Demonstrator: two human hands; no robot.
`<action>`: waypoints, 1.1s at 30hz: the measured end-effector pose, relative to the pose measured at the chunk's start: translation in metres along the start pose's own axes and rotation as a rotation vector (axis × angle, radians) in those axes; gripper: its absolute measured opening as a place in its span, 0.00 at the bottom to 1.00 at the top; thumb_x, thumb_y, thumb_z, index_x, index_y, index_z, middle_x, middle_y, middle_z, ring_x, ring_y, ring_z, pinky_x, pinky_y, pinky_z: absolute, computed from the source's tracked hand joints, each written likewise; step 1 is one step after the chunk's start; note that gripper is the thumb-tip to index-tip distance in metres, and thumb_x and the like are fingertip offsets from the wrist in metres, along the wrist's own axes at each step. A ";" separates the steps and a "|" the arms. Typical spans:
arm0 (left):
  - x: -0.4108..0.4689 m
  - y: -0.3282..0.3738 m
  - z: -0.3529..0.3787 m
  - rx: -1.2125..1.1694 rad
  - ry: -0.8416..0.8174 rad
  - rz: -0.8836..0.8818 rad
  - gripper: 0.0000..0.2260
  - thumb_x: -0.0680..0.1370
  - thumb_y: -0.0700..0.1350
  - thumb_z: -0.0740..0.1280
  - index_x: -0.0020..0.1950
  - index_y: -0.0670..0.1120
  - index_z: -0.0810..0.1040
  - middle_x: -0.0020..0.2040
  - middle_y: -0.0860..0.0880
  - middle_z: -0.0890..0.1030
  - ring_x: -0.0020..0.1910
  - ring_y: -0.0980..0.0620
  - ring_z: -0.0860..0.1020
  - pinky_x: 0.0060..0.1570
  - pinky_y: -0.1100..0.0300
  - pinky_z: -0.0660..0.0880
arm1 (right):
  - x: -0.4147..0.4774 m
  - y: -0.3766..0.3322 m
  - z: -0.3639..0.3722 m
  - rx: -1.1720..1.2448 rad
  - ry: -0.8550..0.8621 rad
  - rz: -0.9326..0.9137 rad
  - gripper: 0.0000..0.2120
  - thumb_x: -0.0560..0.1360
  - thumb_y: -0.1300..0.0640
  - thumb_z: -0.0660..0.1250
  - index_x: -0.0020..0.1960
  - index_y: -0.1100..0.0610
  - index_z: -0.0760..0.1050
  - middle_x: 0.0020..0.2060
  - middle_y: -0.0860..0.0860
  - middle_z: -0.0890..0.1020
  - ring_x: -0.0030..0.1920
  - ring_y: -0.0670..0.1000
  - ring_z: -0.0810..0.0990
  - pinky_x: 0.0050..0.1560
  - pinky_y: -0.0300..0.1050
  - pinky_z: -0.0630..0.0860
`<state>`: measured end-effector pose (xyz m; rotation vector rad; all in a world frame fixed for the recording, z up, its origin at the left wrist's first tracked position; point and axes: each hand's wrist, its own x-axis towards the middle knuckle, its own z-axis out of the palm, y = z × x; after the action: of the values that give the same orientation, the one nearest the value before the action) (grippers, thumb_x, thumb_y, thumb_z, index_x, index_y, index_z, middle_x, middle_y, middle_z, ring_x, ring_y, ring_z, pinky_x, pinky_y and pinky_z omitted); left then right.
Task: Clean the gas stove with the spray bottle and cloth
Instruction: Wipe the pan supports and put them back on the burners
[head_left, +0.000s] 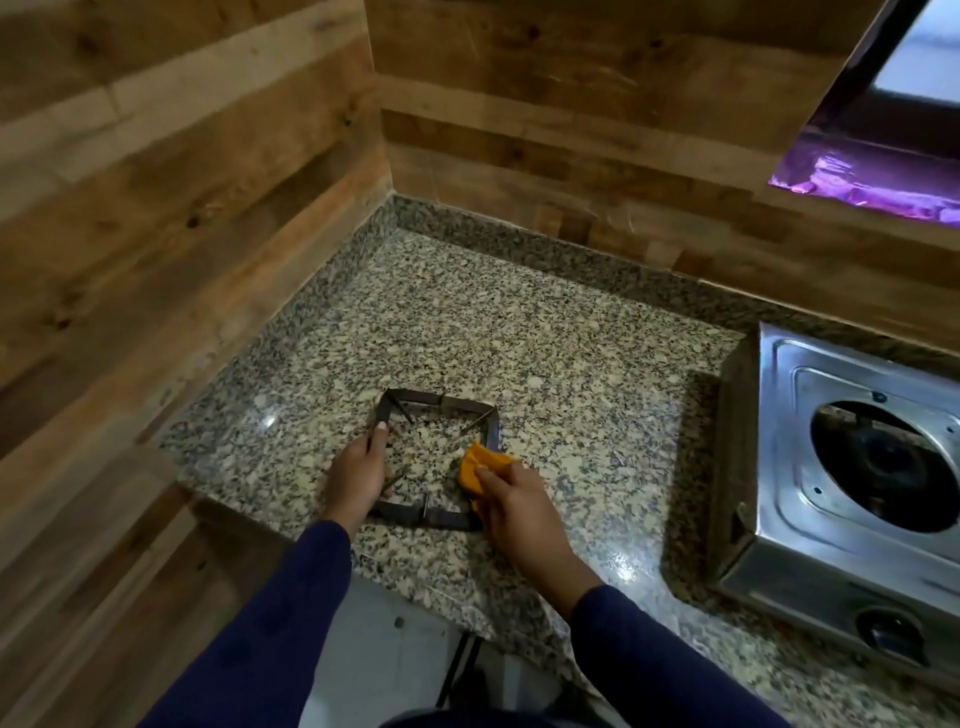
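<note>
Right now grate (439, 457) lies flat on counter (519, 332), left of stove (857, 467), well apart. Likely rigid, heavy metal; square, so no long axis, prongs point inward. Left hand (358, 470) grips its left bar, the best hold. Right hand (511, 501) pinches soft cloth (480, 470) against the right bar. Spray bottle not visible.

The scene is lit dimly and warmly, mostly from above. White glare is thrown on the polished granite counter (467, 332) near its left edge and front right. Bright reflections are seen on the steel stove (810, 467), its burner well left dark. A purple glow is cast at upper right. Straight wall planks (156, 208) are bent by wide-angle distortion, and softness is noticed at the edges.
</note>
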<state>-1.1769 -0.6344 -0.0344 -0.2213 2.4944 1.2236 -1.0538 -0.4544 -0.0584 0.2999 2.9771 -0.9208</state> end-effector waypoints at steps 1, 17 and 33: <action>-0.004 -0.001 0.002 -0.040 0.020 -0.001 0.23 0.83 0.59 0.53 0.41 0.44 0.75 0.35 0.44 0.76 0.31 0.47 0.76 0.27 0.62 0.69 | 0.000 0.001 -0.001 -0.057 -0.011 -0.029 0.19 0.79 0.54 0.64 0.69 0.51 0.72 0.61 0.55 0.74 0.60 0.58 0.72 0.59 0.49 0.73; -0.075 0.119 0.056 -0.596 0.136 -0.201 0.18 0.83 0.55 0.55 0.40 0.45 0.72 0.33 0.48 0.69 0.31 0.48 0.69 0.31 0.56 0.68 | -0.041 -0.003 -0.119 0.251 0.454 0.029 0.18 0.79 0.54 0.65 0.69 0.49 0.73 0.54 0.46 0.73 0.54 0.45 0.74 0.51 0.40 0.73; -0.177 0.240 0.096 -0.917 0.056 -0.110 0.17 0.83 0.55 0.54 0.42 0.45 0.70 0.36 0.48 0.70 0.34 0.49 0.70 0.35 0.54 0.70 | -0.094 -0.005 -0.211 0.062 0.649 -0.137 0.22 0.77 0.56 0.67 0.71 0.50 0.71 0.58 0.52 0.71 0.57 0.51 0.73 0.53 0.45 0.76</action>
<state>-1.0592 -0.4136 0.1540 -0.6018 1.7445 2.2327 -0.9529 -0.3567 0.1250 0.4828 3.5960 -1.1094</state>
